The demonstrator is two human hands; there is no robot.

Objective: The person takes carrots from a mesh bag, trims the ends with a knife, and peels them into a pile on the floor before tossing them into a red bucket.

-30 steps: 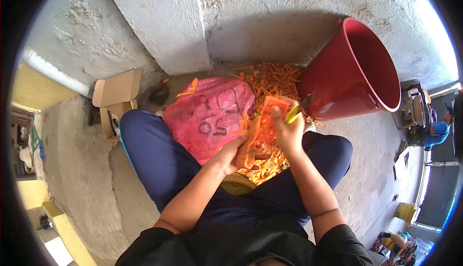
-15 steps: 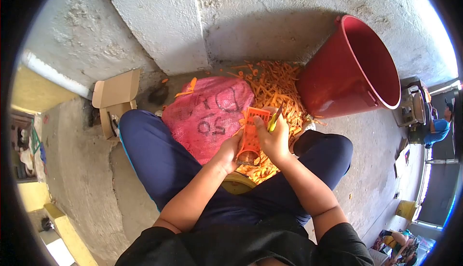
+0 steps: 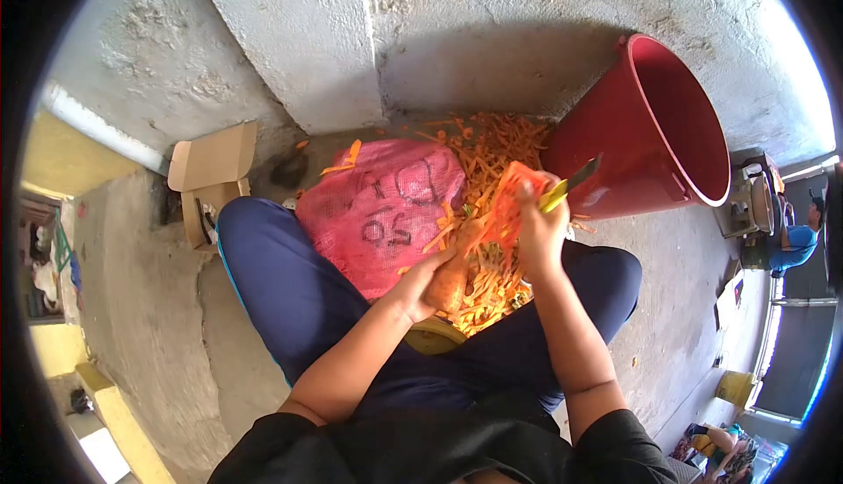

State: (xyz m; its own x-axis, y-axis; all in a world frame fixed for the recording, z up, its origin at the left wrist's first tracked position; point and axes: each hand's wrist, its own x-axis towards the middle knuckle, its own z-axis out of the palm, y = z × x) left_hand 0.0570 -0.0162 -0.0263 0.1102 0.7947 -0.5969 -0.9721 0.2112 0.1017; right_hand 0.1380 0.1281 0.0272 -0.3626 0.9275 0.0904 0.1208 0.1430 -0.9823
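My left hand [image 3: 414,289] is closed around a thick carrot [image 3: 450,280], held at a slant above a heap of orange peelings [image 3: 496,295]. To its upper right, my right hand [image 3: 540,236] grips an orange slotted plastic grater [image 3: 516,187], blurred by motion. The same hand also holds a knife [image 3: 555,195] with a yellow handle; its dark blade points up and right. Beneath the carrot and peelings shows the rim of a yellow container [image 3: 435,335], between my legs.
A pink mesh sack [image 3: 378,212] with black markings lies left of the peelings. A large red bucket [image 3: 606,146] leans at the right by the concrete wall [image 3: 474,10]. An open cardboard box [image 3: 211,159] sits left. Other people [image 3: 797,243] are at far right.
My right hand has moved up and right with the grater and knife, away from my left hand. The carrot in my left hand is now plainly exposed.
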